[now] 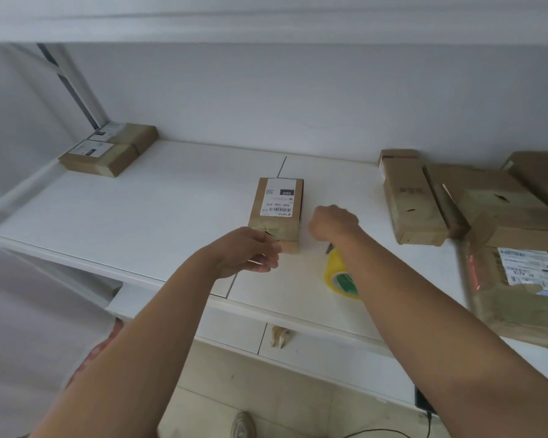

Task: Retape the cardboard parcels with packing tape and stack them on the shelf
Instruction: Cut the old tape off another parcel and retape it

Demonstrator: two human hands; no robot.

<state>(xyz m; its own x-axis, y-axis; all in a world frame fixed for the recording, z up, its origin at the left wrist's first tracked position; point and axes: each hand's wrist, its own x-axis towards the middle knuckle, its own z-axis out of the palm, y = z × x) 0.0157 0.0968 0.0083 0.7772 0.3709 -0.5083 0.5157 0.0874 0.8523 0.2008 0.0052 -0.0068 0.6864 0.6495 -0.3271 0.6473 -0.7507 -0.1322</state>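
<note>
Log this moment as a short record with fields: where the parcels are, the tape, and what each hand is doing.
centre parcel: flat on the shelf, label up, torn near end
left hand: at the parcel's near end, fingers curled; grip unclear
right hand: fisted beside the parcel; what it holds is hidden
tape roll: yellow, on the shelf under the right forearm
left parcels: two, far left corner
right parcels: untidy pile, some open

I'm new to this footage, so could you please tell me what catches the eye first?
A small labelled cardboard parcel lies mid-shelf, the left hand at its near end and the right hand fisted beside it. A yellow tape roll sits under the right forearm; opened boxes crowd the right.
</note>
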